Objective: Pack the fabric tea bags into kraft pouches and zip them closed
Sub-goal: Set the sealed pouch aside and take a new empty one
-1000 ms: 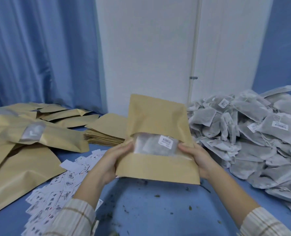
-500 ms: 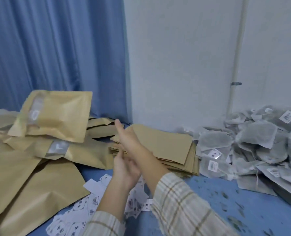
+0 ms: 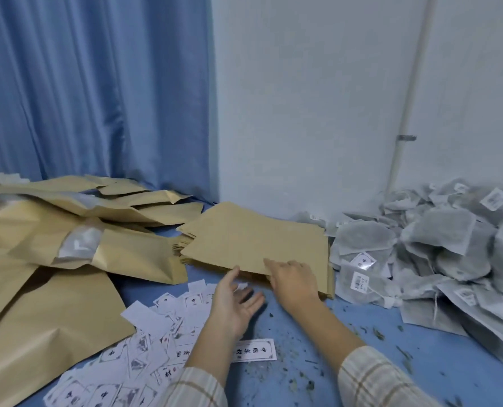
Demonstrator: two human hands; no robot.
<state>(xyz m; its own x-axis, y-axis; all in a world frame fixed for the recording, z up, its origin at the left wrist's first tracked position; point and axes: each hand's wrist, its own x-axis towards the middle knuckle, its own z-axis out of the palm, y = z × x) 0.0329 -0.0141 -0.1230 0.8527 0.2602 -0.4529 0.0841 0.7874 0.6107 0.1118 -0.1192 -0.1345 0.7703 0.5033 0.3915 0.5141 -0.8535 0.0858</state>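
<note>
The stack of flat kraft pouches [image 3: 253,239] lies at the middle of the blue table [image 3: 362,362], against the white wall, and a fresh pouch is evidently being sought from it. The right hand [image 3: 294,284] is laid on the near edge of the stack with its fingers extended, and nothing is seen clamped between them; whether a pouch edge is caught beneath cannot be told. The left hand [image 3: 234,304] is held open just beside it, palm turned inward, holding nothing. For the step to be done well, only the top pouch should be peeled off by its near edge, the stack being steadied so that it is not fanned out. The heap of fabric tea bags [image 3: 438,254] is piled to the right, touching the stack. Filled pouches [image 3: 77,245] are heaped to the left, and printed labels [image 3: 144,345] are scattered in front.
</note>
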